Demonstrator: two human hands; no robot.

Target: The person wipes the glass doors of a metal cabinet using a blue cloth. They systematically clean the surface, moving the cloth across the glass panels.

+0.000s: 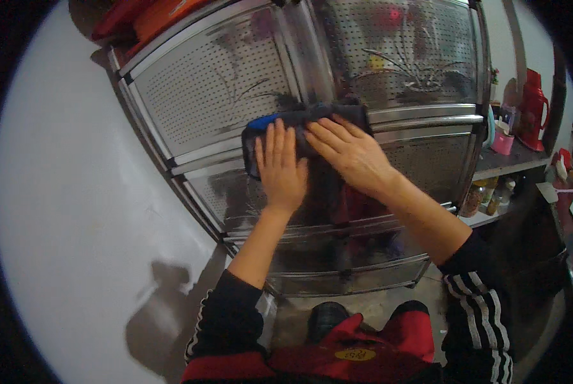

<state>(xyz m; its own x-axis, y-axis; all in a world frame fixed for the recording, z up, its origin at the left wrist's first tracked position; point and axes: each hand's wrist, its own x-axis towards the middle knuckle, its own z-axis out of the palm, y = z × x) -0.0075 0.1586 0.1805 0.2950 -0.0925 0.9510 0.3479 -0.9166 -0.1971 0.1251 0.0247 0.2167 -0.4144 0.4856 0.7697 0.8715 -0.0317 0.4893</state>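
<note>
A dark grey cloth with a blue patch [296,117] lies spread against the front of a metal cabinet [421,117], across its middle frame. My left hand [281,168] lies flat on the cloth's left part, fingers pointing up and slightly apart. On its right part rests my right hand [351,151], palm down with the fingers extended. Neither hand's fingers curl around the cloth. Above it are perforated door panels [209,96] with an embossed plant pattern. Glossy lower panels [305,254] reflect dark and red shapes.
A white wall [85,201] borders the cabinet on the left. To the right, a shelf [512,163] holds a red jug [534,113] and a pink cup [502,141], with several jars [474,199] below. Red and orange items [157,21] sit on top of the cabinet.
</note>
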